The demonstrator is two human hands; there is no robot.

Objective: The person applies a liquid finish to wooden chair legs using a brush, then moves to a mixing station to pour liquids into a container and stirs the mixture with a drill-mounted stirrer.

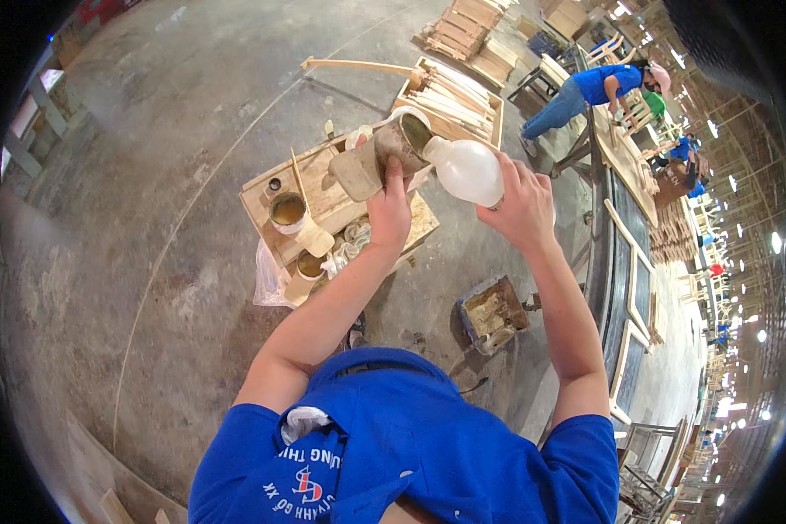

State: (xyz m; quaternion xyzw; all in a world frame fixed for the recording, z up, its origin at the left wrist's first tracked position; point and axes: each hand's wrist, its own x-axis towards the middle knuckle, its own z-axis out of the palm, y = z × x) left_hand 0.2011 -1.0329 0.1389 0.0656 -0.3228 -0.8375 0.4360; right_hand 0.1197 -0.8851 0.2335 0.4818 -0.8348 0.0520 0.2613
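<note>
Grey floor (210,113) lies under a wooden table (316,162). Above it, the left hand (391,210) is clamped around a stained container (391,147); the right hand (524,199), around a white bottle (467,170), tilted with its neck at the container's mouth. One smaller tub (289,229) rests on the table.

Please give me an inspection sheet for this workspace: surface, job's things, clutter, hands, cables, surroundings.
Surface: wooden worktop, crowded.
Job's things: grimy open container; translucent white bottle, tilted, its neck at the container's mouth; contact unclear.
Clutter: tub of brownish contents, second tub, small dark round item, clear plastic bag at the worktop's edge.
Hands: left hand grips the container; right hand grips the bottle.
Cables: none identifiable for certain.
Surroundings: grimy squarish tray on grey floor; crated wooden pieces; co-worker in blue leaning over a bench.
</note>
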